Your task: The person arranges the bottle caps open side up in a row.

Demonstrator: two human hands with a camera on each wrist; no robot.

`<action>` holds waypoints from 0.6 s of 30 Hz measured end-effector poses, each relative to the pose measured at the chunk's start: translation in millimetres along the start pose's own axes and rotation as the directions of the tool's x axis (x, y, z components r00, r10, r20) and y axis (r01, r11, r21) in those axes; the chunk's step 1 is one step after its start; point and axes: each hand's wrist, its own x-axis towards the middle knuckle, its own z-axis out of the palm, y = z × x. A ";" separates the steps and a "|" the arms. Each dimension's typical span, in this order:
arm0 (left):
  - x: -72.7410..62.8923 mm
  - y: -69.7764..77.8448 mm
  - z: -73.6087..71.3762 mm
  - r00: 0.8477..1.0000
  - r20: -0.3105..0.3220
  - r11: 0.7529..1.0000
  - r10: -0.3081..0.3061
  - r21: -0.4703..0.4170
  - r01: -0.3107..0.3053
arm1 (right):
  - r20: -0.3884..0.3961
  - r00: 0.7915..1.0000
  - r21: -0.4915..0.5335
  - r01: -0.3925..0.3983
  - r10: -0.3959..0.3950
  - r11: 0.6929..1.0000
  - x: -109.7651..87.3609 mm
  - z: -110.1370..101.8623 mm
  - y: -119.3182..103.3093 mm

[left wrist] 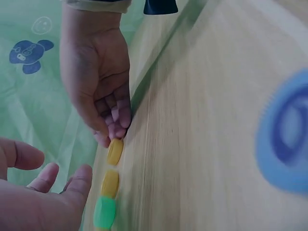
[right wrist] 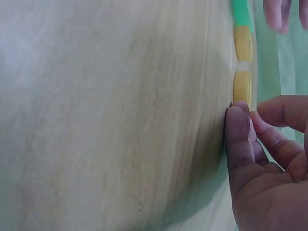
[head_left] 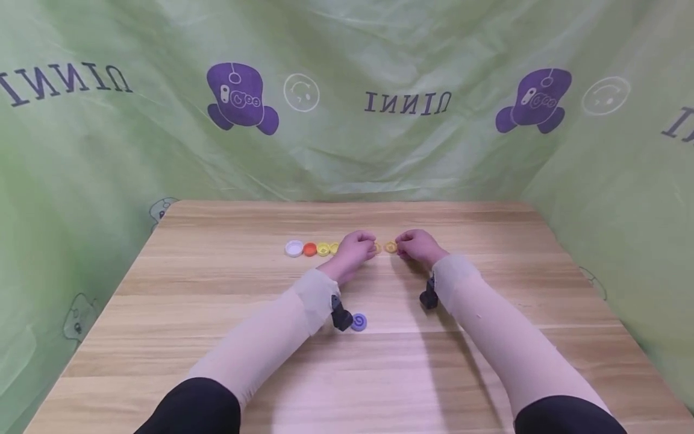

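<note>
Several round plastic bottle caps lie in a row on the table. In the head view, my right hand (head_left: 420, 246) is at the row's right end, its fingertips pinching the edge of an orange-yellow bottle cap (right wrist: 242, 88). A small gap separates that cap from a second orange-yellow cap (left wrist: 110, 184), which adjoins a green cap (left wrist: 104, 212). Over the row's middle hovers my left hand (left wrist: 45, 199), its fingers loosely bent and apart, nothing between them. It hides part of the row in the head view.
A white cap (head_left: 294, 248), an orange-red cap (head_left: 309, 249) and a yellow cap (head_left: 323, 249) form the row's left end. Closer to me, a blue cap (head_left: 359, 322) lies beside the left wrist camera (head_left: 341, 314). Green printed cloth (head_left: 336, 157) hangs behind the wooden table (head_left: 217, 289).
</note>
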 end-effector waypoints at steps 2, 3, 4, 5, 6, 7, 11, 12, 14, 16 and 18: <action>-5.6 -1.3 -6.6 1.000 -0.007 1.000 0.002 -0.008 -0.003 | 0.003 1.000 -0.005 0.002 -0.002 1.000 0.3 0.5 -0.3; -8.6 -1.6 -9.6 1.000 -0.009 1.000 0.000 -0.002 0.000 | 0.005 1.000 0.000 0.006 -0.006 1.000 0.3 0.9 -0.6; -11.1 -1.8 -11.6 1.000 -0.007 1.000 -0.002 0.001 0.002 | 0.007 1.000 0.006 0.007 -0.007 1.000 0.2 0.6 -1.0; -13.5 -1.6 -13.3 1.000 -0.005 1.000 -0.004 0.003 0.004 | 0.008 1.000 0.012 0.006 -0.006 1.000 0.2 0.6 -1.3; -15.8 -1.4 -14.8 1.000 -0.002 1.000 -0.009 0.002 0.009 | 0.011 1.000 0.020 0.004 -0.004 1.000 0.4 0.6 -1.6; -17.7 -1.7 -16.1 1.000 0.000 1.000 -0.013 0.007 0.013 | 0.014 1.000 0.027 -0.001 0.000 1.000 0.6 0.6 -1.9; -22.7 -3.2 -19.2 1.000 0.012 1.000 -0.020 0.007 0.019 | 0.026 1.000 0.034 -0.014 0.013 0.999 1.1 0.8 -3.0; -23.6 -3.9 -19.6 1.000 0.017 1.000 -0.017 0.009 0.017 | 0.029 1.000 0.034 -0.012 0.011 0.999 1.0 0.7 -3.2; -25.3 -5.1 -20.4 1.000 0.023 1.000 -0.016 0.018 0.016 | 0.029 1.000 0.034 -0.006 0.005 0.999 0.4 1.0 -3.8; -27.6 -6.8 -21.2 0.999 0.031 0.999 -0.020 0.036 0.019 | 0.031 0.999 0.045 0.008 -0.009 0.999 -0.8 1.6 -3.3; -30.1 -9.3 -22.8 0.999 0.040 0.998 -0.026 0.059 0.024 | 0.026 1.000 0.064 0.013 -0.015 0.998 -4.0 3.1 -1.6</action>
